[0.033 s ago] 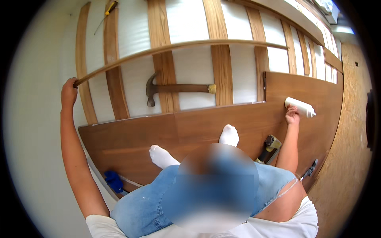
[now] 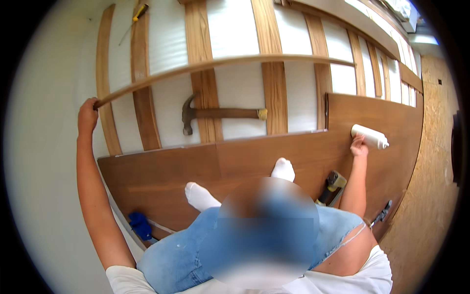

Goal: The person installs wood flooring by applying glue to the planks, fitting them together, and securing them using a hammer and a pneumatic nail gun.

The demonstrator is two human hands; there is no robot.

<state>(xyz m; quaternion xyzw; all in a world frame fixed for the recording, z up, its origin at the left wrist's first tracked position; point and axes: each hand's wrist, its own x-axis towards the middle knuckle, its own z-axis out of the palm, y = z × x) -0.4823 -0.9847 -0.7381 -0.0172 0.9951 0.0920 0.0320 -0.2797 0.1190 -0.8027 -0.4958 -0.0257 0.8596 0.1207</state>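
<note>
My left hand grips the near end of a long, thin wooden strip that stretches rightward across the battens. Around a white squeeze bottle, tipped sideways over the brown panels, are the curled fingers of my right hand. Between the strip and the panels' edge lies a claw hammer. A pneumatic nailer, partly hidden by my leg, is just left of my right forearm.
A yellow-handled screwdriver lies at the upper left, beside a pale wall. A blue object and a dark tool sit beside my legs. White sheeting shows between battens; particleboard flooring borders the right side.
The view has shifted slightly, so the surroundings sit a little lower in the picture. Both hands still hold the same things, with little visible movement.
</note>
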